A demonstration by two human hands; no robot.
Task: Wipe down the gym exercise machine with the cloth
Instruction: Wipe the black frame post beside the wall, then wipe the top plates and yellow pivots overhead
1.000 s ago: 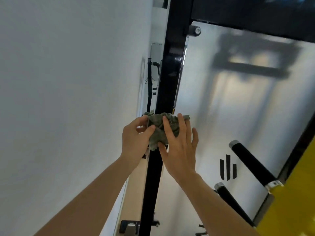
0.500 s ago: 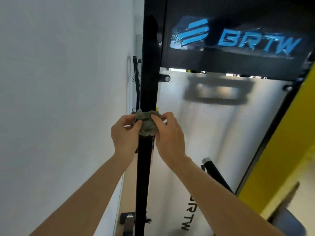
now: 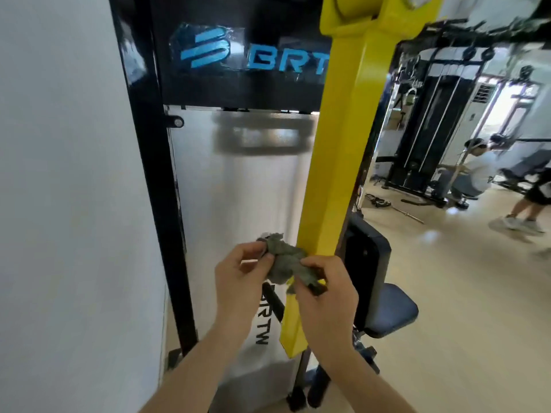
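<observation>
Both hands hold the crumpled grey-green cloth (image 3: 285, 263) in front of the gym machine (image 3: 238, 186). The left hand (image 3: 240, 274) pinches its upper left part between thumb and fingertips. The right hand (image 3: 328, 293) pinches its lower right part. The cloth sits at the left edge of the yellow beam (image 3: 338, 162); contact cannot be told. A dark seat pad (image 3: 390, 310) lies to the right.
</observation>
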